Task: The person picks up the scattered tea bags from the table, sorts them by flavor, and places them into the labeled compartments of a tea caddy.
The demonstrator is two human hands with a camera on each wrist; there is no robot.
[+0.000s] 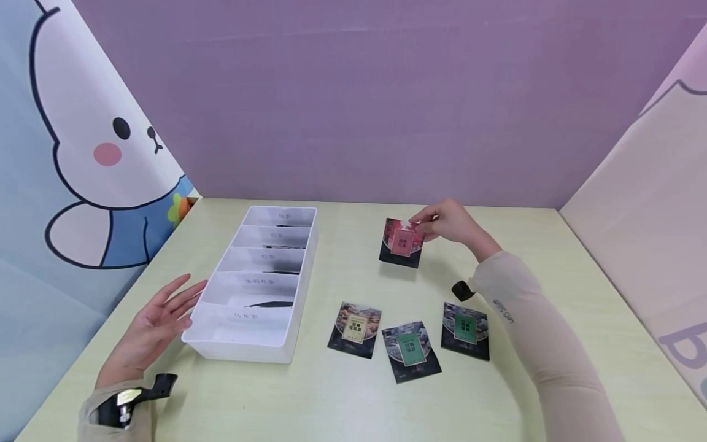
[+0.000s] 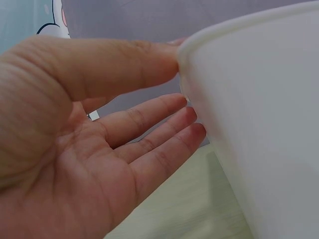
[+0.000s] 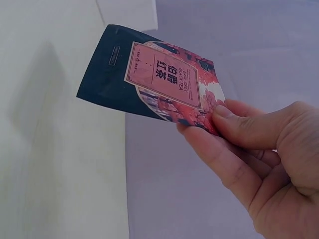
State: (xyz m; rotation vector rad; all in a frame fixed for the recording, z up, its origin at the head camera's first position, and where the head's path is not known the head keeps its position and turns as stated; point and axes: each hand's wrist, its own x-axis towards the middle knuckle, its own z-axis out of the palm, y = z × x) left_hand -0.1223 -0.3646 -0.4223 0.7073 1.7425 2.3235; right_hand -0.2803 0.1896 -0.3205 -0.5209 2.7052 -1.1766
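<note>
Between thumb and fingers, my right hand [image 1: 450, 222] pinches a pink-and-dark tea bag sachet [image 1: 402, 243] by its corner, held up over the far part of the table. In the right wrist view the sachet [image 3: 154, 79] reads "Earl Grey Black Tea". My left hand [image 1: 160, 325] is at the near left corner of a white divided box [image 1: 302, 288], fingers extended. The left wrist view has the thumb at the box's rim [image 2: 234, 25] and the fingertips [image 2: 197, 130] right at its outer wall. Labelled compartments run along the box; dark sachet edges show in several of them.
Nearer me on the table [image 1: 248, 399] lie a sachet with a yellow label [image 1: 354, 329] and two with green labels, one in the middle [image 1: 411, 351] and one farther right [image 1: 465, 330]. A purple panel [image 1: 381, 110] rises behind the table, with printed side panels [image 1: 83, 184] left and right.
</note>
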